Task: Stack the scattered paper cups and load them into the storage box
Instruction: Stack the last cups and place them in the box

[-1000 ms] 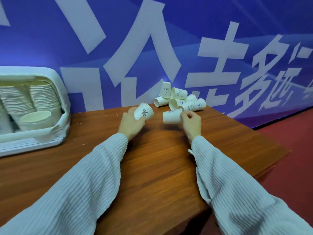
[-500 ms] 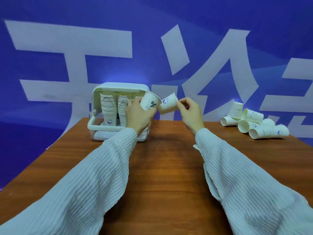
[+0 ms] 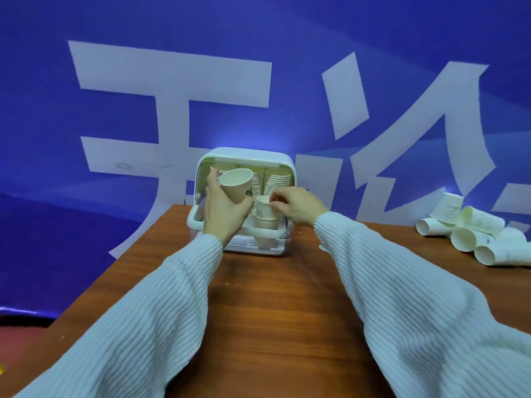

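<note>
Both hands have moved in to the storage box [image 3: 283, 168]: left hand [image 3: 224, 215] now grips one paper cup [image 3: 237, 185] mouth-up, right hand [image 3: 296, 206] pinches another cup [image 3: 263, 206] onto the front stack [image 3: 264, 229]. Scattered cups [image 3: 474, 232] lie unchanged, far right.

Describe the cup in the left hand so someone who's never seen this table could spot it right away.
Find the white storage box at the far edge of the wooden table, against the blue banner. In front of its opening, the left hand grips a paper cup. Unlike the cup the right hand pinches, its mouth tilts toward the camera, with a black mark on its side.
</note>
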Motion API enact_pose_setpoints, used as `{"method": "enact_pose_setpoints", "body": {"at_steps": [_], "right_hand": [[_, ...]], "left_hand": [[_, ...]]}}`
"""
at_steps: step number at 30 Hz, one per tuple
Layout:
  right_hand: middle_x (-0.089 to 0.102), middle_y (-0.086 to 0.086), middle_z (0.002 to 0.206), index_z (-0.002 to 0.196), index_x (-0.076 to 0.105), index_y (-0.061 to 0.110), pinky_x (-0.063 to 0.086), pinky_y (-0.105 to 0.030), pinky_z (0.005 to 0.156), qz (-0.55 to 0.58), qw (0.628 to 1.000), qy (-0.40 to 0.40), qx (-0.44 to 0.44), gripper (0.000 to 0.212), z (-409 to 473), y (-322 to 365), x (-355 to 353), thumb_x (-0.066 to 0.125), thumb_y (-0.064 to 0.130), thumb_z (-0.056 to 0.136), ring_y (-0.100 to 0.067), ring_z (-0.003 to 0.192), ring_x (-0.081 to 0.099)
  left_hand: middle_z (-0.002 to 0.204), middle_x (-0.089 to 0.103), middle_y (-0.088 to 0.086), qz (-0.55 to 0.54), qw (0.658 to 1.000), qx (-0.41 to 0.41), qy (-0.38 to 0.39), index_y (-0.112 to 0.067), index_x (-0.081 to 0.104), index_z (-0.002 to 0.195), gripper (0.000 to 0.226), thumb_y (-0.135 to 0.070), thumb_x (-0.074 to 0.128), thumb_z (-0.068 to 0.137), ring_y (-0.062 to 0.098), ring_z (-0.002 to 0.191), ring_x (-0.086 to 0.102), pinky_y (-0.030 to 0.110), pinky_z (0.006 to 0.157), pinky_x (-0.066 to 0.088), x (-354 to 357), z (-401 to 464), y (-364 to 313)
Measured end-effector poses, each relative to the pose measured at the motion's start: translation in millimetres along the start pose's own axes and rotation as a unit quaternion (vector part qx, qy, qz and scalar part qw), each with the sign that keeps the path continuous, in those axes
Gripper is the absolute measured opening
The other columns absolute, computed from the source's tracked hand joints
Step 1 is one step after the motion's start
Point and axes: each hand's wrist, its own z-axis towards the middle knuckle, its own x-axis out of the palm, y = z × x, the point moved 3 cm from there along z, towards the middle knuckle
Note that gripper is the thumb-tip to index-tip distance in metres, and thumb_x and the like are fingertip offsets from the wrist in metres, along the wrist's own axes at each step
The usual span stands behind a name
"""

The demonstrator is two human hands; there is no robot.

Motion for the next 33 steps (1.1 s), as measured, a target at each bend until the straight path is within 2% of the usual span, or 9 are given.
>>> {"method": "enact_pose_setpoints", "body": {"at_steps": [5,9,14,19,21,24,26,29,33], "right_hand": [[0.074,0.001,0.115,0.109,0.072,0.027,0.054,-0.04,0.089,-0.056,0.996,0.07,0.0,0.025,-1,4,25,0.05,0.026,0.098,-0.024,0.107,0.065],[0.071,0.0,0.126,0.12,0.073,0.023,0.051,-0.04,0.099,0.008,0.996,0.081,0.022,0.029,0,-2,30,0.052,0.031,0.102,-0.022,0.115,0.064],[0.064,0.003,0.123,0.128,0.067,0.025,0.052,-0.042,0.099,0.075,0.996,-0.029,0.031,0.033,-13,-15,33,0.054,0.037,0.101,-0.014,0.108,0.062],[0.069,0.007,0.116,0.126,0.066,0.026,0.054,-0.041,0.095,0.102,0.991,-0.069,0.048,0.032,-28,-28,29,0.056,0.04,0.099,-0.012,0.106,0.063],[0.07,0.008,0.115,0.127,0.065,0.026,0.054,-0.039,0.095,0.112,0.989,-0.075,0.058,0.031,-33,-33,26,0.056,0.039,0.1,-0.011,0.105,0.063],[0.07,0.008,0.118,0.128,0.065,0.026,0.053,-0.035,0.093,0.125,0.986,-0.081,0.08,0.03,-39,-40,24,0.056,0.036,0.101,-0.01,0.104,0.062],[0.07,0.008,0.119,0.129,0.064,0.027,0.054,-0.035,0.095,0.13,0.984,-0.083,0.088,0.03,-46,-44,23,0.056,0.035,0.102,-0.011,0.106,0.063],[0.07,0.009,0.122,0.131,0.064,0.027,0.055,-0.037,0.097,0.124,0.984,-0.083,0.096,0.031,-59,-53,21,0.057,0.036,0.102,-0.011,0.109,0.064],[0.071,0.008,0.121,0.13,0.064,0.025,0.054,-0.034,0.097,0.124,0.981,-0.102,0.113,0.03,-78,-70,7,0.057,0.036,0.103,-0.01,0.108,0.064]], "left_hand": [[0.123,0.052,-0.002,0.043,0.999,-0.005,0.012,-0.023,0.037,0.144,0.077,-0.025,0.078,0.079,0.018,0.108,0.053,0.034,0.089,0.046,5,11,8],[0.145,0.046,0.004,0.074,0.996,0.042,0.032,-0.02,0.033,0.149,0.087,-0.026,0.08,0.077,0.021,0.129,0.046,0.029,0.099,0.035,16,22,2],[0.139,0.042,0.01,0.129,0.986,0.073,0.081,-0.02,0.035,0.151,0.086,-0.03,0.079,0.078,0.028,0.127,0.048,0.032,0.102,0.036,42,37,-7],[0.141,0.04,0.015,0.229,0.958,0.045,0.167,-0.021,0.033,0.153,0.094,-0.039,0.082,0.075,0.035,0.132,0.046,0.042,0.111,0.037,62,46,12],[0.146,0.039,0.016,0.311,0.928,0.041,0.2,-0.022,0.037,0.152,0.09,-0.063,0.069,0.079,0.037,0.137,0.04,0.048,0.112,0.036,67,40,21],[0.159,0.03,0.012,0.422,0.874,0.057,0.236,-0.026,0.038,0.152,0.099,-0.091,0.03,0.078,0.035,0.147,0.023,0.055,0.116,0.025,71,23,35],[0.163,0.026,0.01,0.452,0.857,0.086,0.231,-0.025,0.034,0.154,0.105,-0.093,0.023,0.075,0.034,0.149,0.02,0.054,0.118,0.022,72,18,38],[0.163,0.028,0.011,0.485,0.838,0.114,0.222,-0.026,0.034,0.154,0.099,-0.09,0.027,0.078,0.036,0.146,0.023,0.053,0.116,0.022,68,18,30],[0.14,0.053,0.01,0.438,0.863,0.218,0.124,-0.025,0.05,0.141,0.078,-0.074,0.036,0.083,0.032,0.129,0.04,0.048,0.105,0.035,78,3,2]]}}
